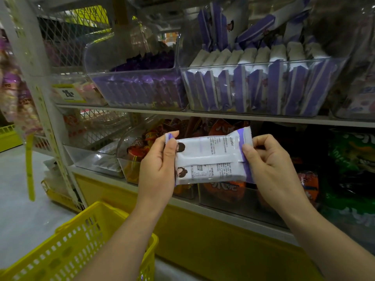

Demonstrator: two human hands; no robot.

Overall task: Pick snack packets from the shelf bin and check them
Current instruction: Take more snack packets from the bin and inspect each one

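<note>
A white snack packet (209, 157) with purple ends and small printed text is held flat in front of the lower shelf, back side facing me. It looks like two packets stacked, one slightly above the other. My left hand (160, 165) grips the left end, thumb on the front. My right hand (269, 163) pinches the purple right end. Above, a clear shelf bin (345, 63) holds several matching white and purple packets standing on edge.
Left of that bin, another clear bin (93, 57) holds dark purple packets. The lower shelf carries bins of orange snack bags (223, 126) and green bags (353, 155). A yellow plastic basket (81, 246) stands on the floor at lower left, beside the shelf upright (40, 94).
</note>
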